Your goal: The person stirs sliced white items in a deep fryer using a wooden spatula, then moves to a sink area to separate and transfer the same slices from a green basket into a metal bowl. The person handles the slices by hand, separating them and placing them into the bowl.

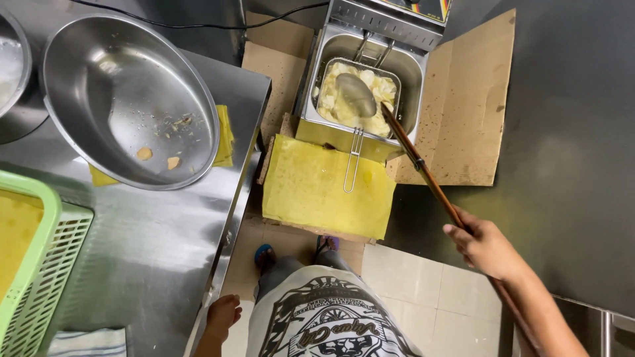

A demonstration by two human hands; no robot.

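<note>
My right hand point(486, 246) grips the long wooden handle of a metal skimmer ladle point(356, 94). The ladle's bowl rests on a heap of pale chips point(374, 84) inside the wire basket of a steel deep fryer point(411, 63). The basket's handle point(353, 160) sticks out over a yellow cloth-covered block point(317, 192) in front of the fryer. My left hand point(223, 315) hangs low beside the steel counter's edge, fingers curled, holding nothing.
A large steel bowl point(126, 79) with crumbs and two chip bits sits on the steel counter point(159, 244). A green plastic basket point(43, 264) stands at the left edge. Brown cardboard point(463, 112) lines the floor around the fryer. My feet stand on pale tiles.
</note>
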